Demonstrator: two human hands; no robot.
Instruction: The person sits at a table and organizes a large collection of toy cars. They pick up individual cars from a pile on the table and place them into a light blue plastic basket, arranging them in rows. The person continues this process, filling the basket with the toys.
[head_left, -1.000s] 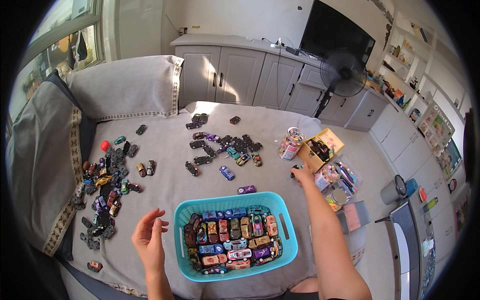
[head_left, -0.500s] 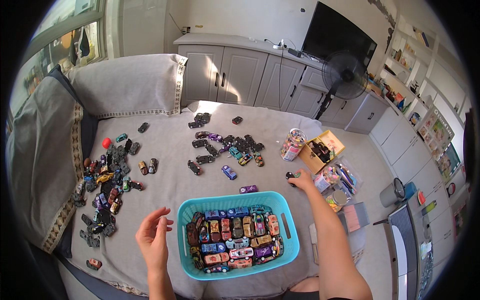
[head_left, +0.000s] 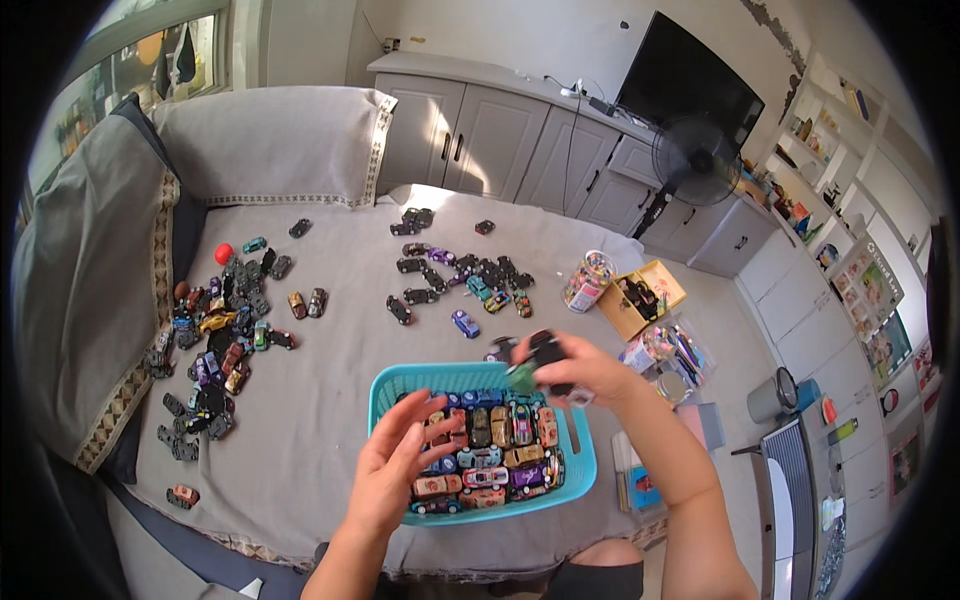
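A turquoise plastic basket (head_left: 582,470) holds rows of small toy cars (head_left: 485,478) in many colours. Over its far right corner, my right hand (head_left: 592,372) grips a dark toy car (head_left: 545,350) with its black underside partly showing. Something green shows just below it, blurred, and I cannot tell whether it is part of the same car. My left hand (head_left: 385,475) hovers above the basket's left side, fingers spread, with nothing in it. It hides some of the cars there. Just past the far rim, a blue-purple car (head_left: 465,323) lies on the grey cover.
Many toy cars lie in a heap (head_left: 225,330) at the left and a looser group (head_left: 490,275) further back. A red ball (head_left: 223,253) sits by the heap. On the right stand a jar of beads (head_left: 590,282), a yellow box (head_left: 622,318) and a fan (head_left: 697,160).
My right hand has come left from beside the jars to the basket's far right corner, carrying the car. My left hand has moved right, over the basket. The view has shifted slightly.
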